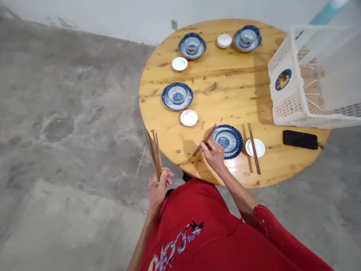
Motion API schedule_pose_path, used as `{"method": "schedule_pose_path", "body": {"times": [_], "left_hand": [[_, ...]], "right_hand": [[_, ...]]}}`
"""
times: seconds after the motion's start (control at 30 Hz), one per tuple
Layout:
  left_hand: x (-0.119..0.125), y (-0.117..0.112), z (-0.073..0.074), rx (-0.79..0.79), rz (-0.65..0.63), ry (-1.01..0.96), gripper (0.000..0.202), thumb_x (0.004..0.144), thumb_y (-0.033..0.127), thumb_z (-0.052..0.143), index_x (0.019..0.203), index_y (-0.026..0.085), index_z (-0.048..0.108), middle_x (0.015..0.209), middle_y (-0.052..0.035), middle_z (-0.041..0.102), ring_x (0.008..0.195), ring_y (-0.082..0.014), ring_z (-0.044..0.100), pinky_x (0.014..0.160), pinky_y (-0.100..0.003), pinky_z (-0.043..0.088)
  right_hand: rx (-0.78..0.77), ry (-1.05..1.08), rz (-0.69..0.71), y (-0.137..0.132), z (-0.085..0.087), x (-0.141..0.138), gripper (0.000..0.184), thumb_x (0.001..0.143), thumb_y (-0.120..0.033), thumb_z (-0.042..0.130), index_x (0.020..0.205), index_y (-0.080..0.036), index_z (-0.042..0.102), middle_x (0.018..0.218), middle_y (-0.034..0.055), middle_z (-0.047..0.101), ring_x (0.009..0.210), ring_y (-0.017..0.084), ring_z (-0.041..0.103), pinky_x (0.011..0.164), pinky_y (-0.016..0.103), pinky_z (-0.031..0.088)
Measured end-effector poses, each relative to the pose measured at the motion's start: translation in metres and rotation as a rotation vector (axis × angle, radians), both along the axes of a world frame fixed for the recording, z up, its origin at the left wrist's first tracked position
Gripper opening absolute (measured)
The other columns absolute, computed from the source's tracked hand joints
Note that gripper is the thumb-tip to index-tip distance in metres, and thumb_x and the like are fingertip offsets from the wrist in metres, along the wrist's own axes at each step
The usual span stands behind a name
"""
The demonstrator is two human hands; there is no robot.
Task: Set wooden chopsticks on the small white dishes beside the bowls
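My left hand (159, 189) grips a bundle of wooden chopsticks (153, 156) upright, off the table's near edge above the floor. My right hand (216, 155) holds a pair of wooden chopsticks (204, 141) over the round wooden table (225, 88). That hand sits just left of a blue-and-white plate (227, 141). To the plate's right, another pair of chopsticks (251, 132) lies across a small white dish (260, 147).
Three blue-and-white bowls on plates (177, 96) and several small white dishes (188, 117) stand on the table. A white plastic basket (287, 101) overhangs the right edge, beside a black phone (300, 139). Concrete floor (70, 124) surrounds the table; a wall (90, 17) runs behind.
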State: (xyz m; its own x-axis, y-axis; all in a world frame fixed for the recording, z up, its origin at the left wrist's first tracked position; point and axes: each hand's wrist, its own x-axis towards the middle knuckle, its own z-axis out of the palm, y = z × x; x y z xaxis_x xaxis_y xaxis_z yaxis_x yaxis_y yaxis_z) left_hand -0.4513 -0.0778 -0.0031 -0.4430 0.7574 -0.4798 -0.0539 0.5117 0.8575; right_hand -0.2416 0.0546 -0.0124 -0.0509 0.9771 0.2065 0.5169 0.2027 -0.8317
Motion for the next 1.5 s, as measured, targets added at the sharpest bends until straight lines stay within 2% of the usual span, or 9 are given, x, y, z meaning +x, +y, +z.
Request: {"method": "schedule_pose_path", "body": {"times": [0.17, 0.3, 0.47, 0.57, 0.7, 0.87, 1.07, 1.27, 1.5], "left_hand": [[0.007, 0.038, 0.012, -0.040, -0.105, 0.054, 0.046, 0.081, 0.059, 0.063, 0.092, 0.015, 0.071, 0.061, 0.0018, 0.059, 0.041, -0.0055, 0.035, 0.040, -0.021, 0.027], [0.009, 0.054, 0.009, -0.087, -0.134, 0.018, 0.055, 0.074, 0.064, 0.068, 0.093, 0.012, 0.074, 0.048, 0.0077, 0.041, 0.041, -0.0053, 0.029, 0.041, -0.021, 0.021], [0.004, 0.066, -0.001, -0.139, -0.155, 0.019, 0.063, 0.068, 0.063, 0.074, 0.104, 0.011, 0.074, 0.046, 0.0096, 0.033, 0.042, -0.0056, 0.026, 0.041, -0.022, 0.017], [-0.003, 0.074, -0.008, -0.163, -0.182, 0.014, 0.063, 0.067, 0.062, 0.075, 0.102, 0.010, 0.073, 0.046, 0.0097, 0.033, 0.041, -0.0056, 0.026, 0.040, -0.022, 0.016], [-0.016, 0.088, -0.014, -0.205, -0.222, -0.018, 0.055, 0.067, 0.063, 0.075, 0.084, 0.010, 0.072, 0.044, 0.0095, 0.034, 0.039, -0.0044, 0.024, 0.039, -0.022, 0.014], [-0.032, 0.109, -0.018, -0.182, -0.197, -0.140, 0.051, 0.059, 0.057, 0.081, 0.078, 0.011, 0.069, 0.059, 0.0009, 0.059, 0.042, -0.0024, 0.027, 0.040, -0.020, 0.016], [-0.054, 0.128, -0.024, -0.215, -0.220, -0.202, 0.051, 0.059, 0.054, 0.082, 0.081, 0.010, 0.068, 0.070, -0.0046, 0.069, 0.041, -0.0014, 0.028, 0.039, -0.020, 0.015], [-0.069, 0.144, -0.028, -0.201, -0.283, -0.219, 0.049, 0.064, 0.055, 0.078, 0.079, 0.010, 0.068, 0.069, -0.0053, 0.069, 0.039, -0.0015, 0.029, 0.038, -0.020, 0.016], [-0.066, 0.157, -0.042, -0.192, -0.317, -0.265, 0.043, 0.066, 0.051, 0.076, 0.079, 0.011, 0.067, 0.067, -0.0028, 0.066, 0.039, -0.0021, 0.030, 0.039, -0.021, 0.016]], "right_hand": [[-0.411, 0.489, -0.029, 0.025, 0.009, -0.021, 0.033, 0.084, -0.045, 0.063, 0.064, -0.020, 0.055, 0.057, 0.0015, 0.066, 0.051, 0.014, 0.062, 0.053, 0.024, 0.049], [-0.469, 0.646, -0.051, 0.036, 0.004, -0.032, 0.033, 0.078, -0.044, 0.068, 0.061, -0.019, 0.055, 0.055, 0.0017, 0.066, 0.047, 0.013, 0.060, 0.050, 0.023, 0.050], [-0.531, 0.764, -0.121, 0.044, -0.009, -0.037, 0.035, 0.072, -0.046, 0.073, 0.059, -0.018, 0.056, 0.053, 0.0014, 0.065, 0.044, 0.012, 0.058, 0.048, 0.023, 0.051], [-0.585, 0.847, -0.156, 0.049, -0.015, -0.043, 0.039, 0.066, -0.049, 0.079, 0.059, -0.018, 0.057, 0.052, 0.0014, 0.065, 0.044, 0.011, 0.058, 0.047, 0.022, 0.052], [-0.633, 0.877, -0.202, 0.058, -0.021, -0.055, 0.041, 0.065, -0.049, 0.083, 0.060, -0.016, 0.059, 0.053, 0.0009, 0.064, 0.044, 0.010, 0.057, 0.047, 0.021, 0.052], [-0.687, 0.913, -0.261, 0.072, -0.028, -0.068, 0.038, 0.064, -0.044, 0.085, 0.061, -0.016, 0.060, 0.052, -0.0008, 0.062, 0.048, 0.010, 0.058, 0.049, 0.020, 0.053], [-0.703, 0.946, -0.326, 0.089, -0.035, -0.085, 0.035, 0.060, -0.041, 0.087, 0.062, -0.015, 0.063, 0.053, -0.0019, 0.059, 0.049, 0.010, 0.058, 0.047, 0.020, 0.053], [-0.712, 0.959, -0.378, 0.101, -0.041, -0.099, 0.037, 0.057, -0.041, 0.088, 0.063, -0.015, 0.063, 0.056, -0.0020, 0.060, 0.050, 0.009, 0.059, 0.047, 0.019, 0.052], [-0.716, 0.891, -0.427, 0.115, -0.046, -0.100, 0.033, 0.061, -0.038, 0.085, 0.062, -0.016, 0.061, 0.053, -0.0019, 0.060, 0.049, 0.010, 0.058, 0.046, 0.019, 0.052]]}}
